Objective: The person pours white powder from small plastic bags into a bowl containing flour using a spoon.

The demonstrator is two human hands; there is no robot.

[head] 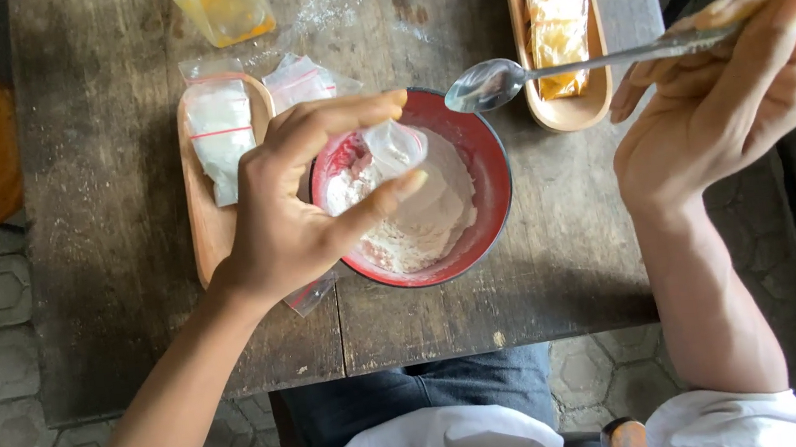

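1. While the left hand (301, 205) pinches a small clear bag (394, 144) over the red bowl (490, 158) of flour (423, 221), the right hand (719, 102) grips a metal spoon (502, 80).
2. Bowl sits mid-table (101, 247), between two wooden trays: left tray (210, 235), right tray (570, 114).

The table's (564, 274) near edge and right near corner lie open. Two wooden trays (208, 225) flank the red bowl (490, 158); a plastic container (224, 9) blocks the far edge.

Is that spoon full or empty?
Empty: the spoon, held in the right hand above the red bowl, shows a bare, shiny hollow.
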